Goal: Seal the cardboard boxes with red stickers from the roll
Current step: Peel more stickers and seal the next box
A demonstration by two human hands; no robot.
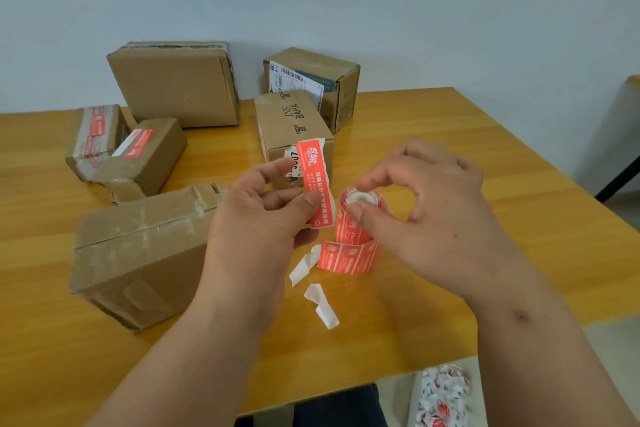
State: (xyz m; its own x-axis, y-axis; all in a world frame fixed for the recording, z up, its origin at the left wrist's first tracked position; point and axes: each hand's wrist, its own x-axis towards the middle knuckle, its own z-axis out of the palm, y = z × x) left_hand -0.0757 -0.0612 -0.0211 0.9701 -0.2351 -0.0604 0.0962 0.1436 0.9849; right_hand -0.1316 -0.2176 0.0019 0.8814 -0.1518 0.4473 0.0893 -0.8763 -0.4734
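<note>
The left hand pinches a red sticker; just beside it, the right hand pinches the sticker roll on the table.

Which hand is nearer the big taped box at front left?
Left. The left hand hovers just off the big taped box's right edge; the right hand is farther right, on the sticker roll.

Six boxes, one roll

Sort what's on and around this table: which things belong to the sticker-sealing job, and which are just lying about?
Job:
left hand pinching a peeled red sticker
right hand holding the sticker roll
cardboard boxes, two already stickered

Lying about:
white backing strips
heap of paper scraps off the table edge
</note>
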